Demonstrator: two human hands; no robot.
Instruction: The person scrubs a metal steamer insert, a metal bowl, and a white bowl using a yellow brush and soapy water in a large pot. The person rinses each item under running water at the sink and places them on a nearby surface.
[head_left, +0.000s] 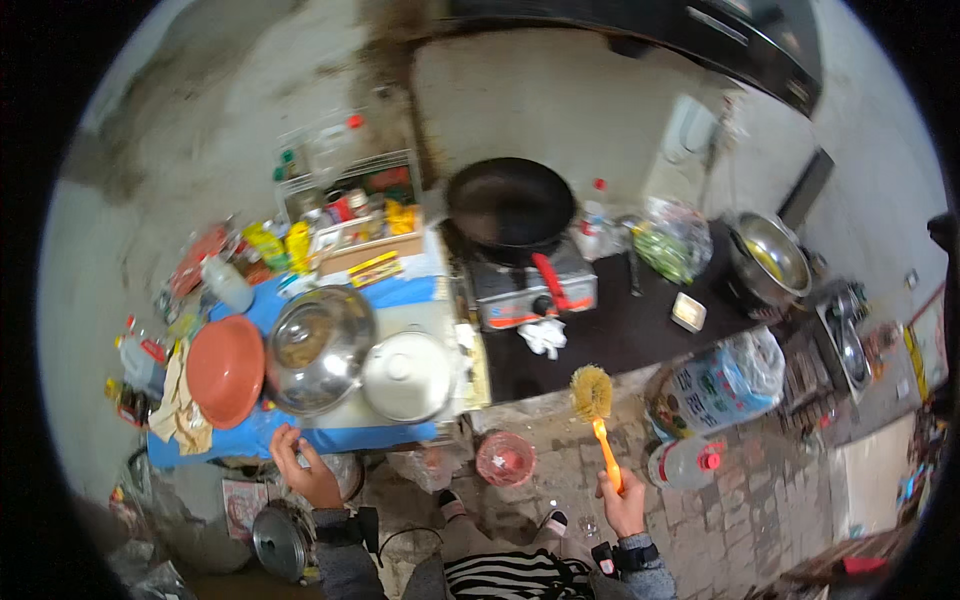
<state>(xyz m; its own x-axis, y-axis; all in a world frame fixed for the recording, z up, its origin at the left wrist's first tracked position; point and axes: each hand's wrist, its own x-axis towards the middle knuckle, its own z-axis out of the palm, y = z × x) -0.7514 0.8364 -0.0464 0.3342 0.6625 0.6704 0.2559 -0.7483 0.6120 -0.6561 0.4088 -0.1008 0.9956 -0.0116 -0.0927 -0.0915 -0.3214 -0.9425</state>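
My right hand (624, 504) grips the orange handle of a round dish brush (591, 394), its tan bristles pointing away from me near the dark counter's front edge. My left hand (304, 469) holds nothing, with fingers apart, just in front of the blue-covered table (360, 439). Nearest to it on that table are a terracotta-coloured plastic basin (226, 371), a large shiny steel bowl or lid (319, 382) and a pale lidded pot (409, 386). A black wok (510, 202) with a red handle rests on a portable gas stove (536, 292) further back.
On the dark counter (525, 379) lie crumpled white tissue (543, 337), a small white box (688, 313), bagged greens (667, 247) and a steel pot (772, 255). A red plastic basket (506, 459), a printed sack (712, 390) and a large plastic bottle (679, 463) are lower down.
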